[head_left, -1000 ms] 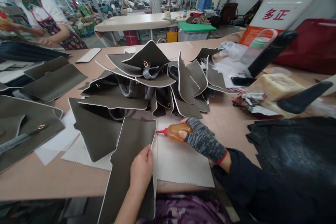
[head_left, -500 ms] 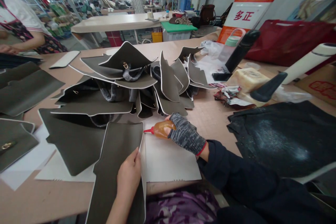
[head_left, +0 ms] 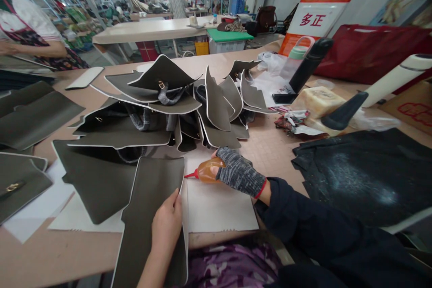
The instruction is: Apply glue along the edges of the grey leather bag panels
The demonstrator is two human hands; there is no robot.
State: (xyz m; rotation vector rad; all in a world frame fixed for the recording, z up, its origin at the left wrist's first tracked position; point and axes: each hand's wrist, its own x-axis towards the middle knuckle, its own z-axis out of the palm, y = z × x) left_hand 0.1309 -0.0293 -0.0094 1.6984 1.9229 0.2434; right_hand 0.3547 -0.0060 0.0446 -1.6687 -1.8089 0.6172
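Note:
My left hand (head_left: 168, 222), bare, grips the right edge of a dark olive leather bag panel (head_left: 151, 180) with pale edging. The thumb lies on top, and the fingers beneath are hidden. In a grey fingerless knit glove, my right hand (head_left: 238, 171) is closed round a squeeze bottle (head_left: 209, 170) of amber liquid. Its red nozzle points left, and the tip is at the panel's pale edge near the upper right corner. Under the bottle and panel lies a white sheet (head_left: 221, 211). Another olive panel (head_left: 97, 180) stands folded just left of the held one.
Several olive bag pieces (head_left: 216, 103) with wrapped handles are heaped behind my hands. Black sheet material (head_left: 364, 175) lies at right, before a yellowish block (head_left: 319, 101), a black bottle (head_left: 310, 67) and a white cylinder (head_left: 396, 78). A person (head_left: 33, 31) stands at far left.
The nozzle tip has slid slightly down along the panel's edge with my right hand. My left hand keeps its grip on the panel. The person at left has shifted their arms.

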